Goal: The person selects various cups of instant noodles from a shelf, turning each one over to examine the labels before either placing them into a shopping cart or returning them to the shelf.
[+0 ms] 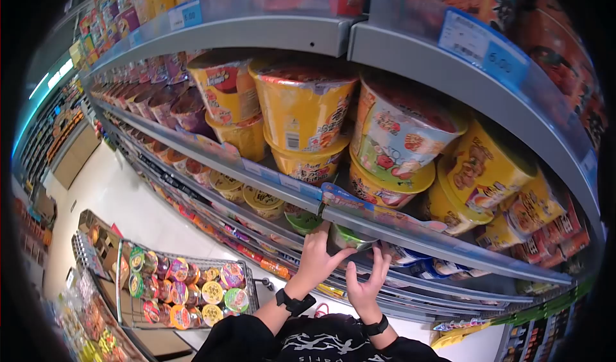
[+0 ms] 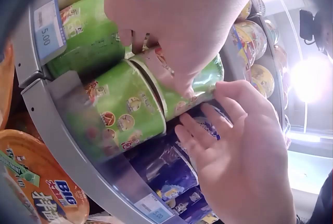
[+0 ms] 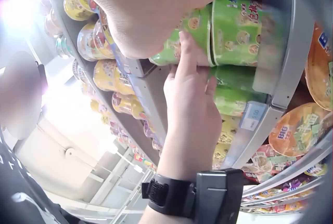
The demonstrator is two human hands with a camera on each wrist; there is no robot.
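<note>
Both hands are up at the front edge of a low shelf (image 1: 410,237) packed with instant noodle cups. The left hand (image 1: 317,259) has its fingers curled over a green cup (image 2: 171,91) that lies on its side at the shelf's front edge, its rim just behind the rail; the thumb presses the cup's wall from below. A second green cup (image 2: 112,112) lies nested against it, deeper along the same rail. The right hand (image 1: 367,282) is just beside the left, fingers spread and nearly straight, fingertips (image 2: 226,86) touching the first cup's lower rim — not wrapped round it. Under the green cups, blue packets (image 2: 171,172) fill the next shelf down.

On the shelf above, yellow cups (image 1: 301,115) stand stacked two high, crowding right to the price rail (image 1: 285,182), with little free room between cups and shelf edge. An orange bowl (image 2: 41,182) sits near the left end of the green cups' shelf.

At the lower left, a wire basket (image 1: 125,285) holds many small round cups (image 1: 186,291) laid in rows — well apart from the hands, across open floor.
</note>
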